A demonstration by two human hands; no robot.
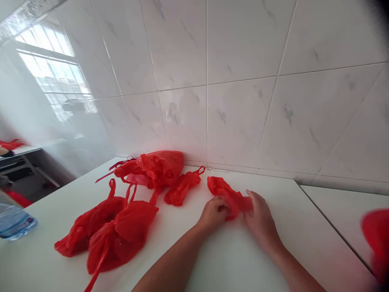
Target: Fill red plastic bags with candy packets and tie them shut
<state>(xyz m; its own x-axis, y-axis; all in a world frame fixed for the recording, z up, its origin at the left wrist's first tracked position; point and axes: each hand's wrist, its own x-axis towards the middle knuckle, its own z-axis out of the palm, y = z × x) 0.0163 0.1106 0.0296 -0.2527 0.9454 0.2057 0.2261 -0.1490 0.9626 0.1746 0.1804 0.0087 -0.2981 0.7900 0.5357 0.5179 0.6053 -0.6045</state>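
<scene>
A crumpled red plastic bag [220, 186] lies on the white table by the wall, between my two hands. My left hand [213, 213] has its fingers curled closed on the bag's near left side. On the other side, my right hand [258, 213] pinches the bag's right end between thumb and fingers. The part of the bag between the hands is slightly blurred. Close to my left hand, a small twisted red bag [184, 187] rests on the table with its handle loop toward the wall.
Two filled, tied red bags [121, 237] sit at the left front, and a larger red bag [164, 164] leans near the wall. A clear plastic bottle [16, 223] is at the left edge. Something red [378, 243] blurs at the right edge. A seam [331, 225] divides the tables.
</scene>
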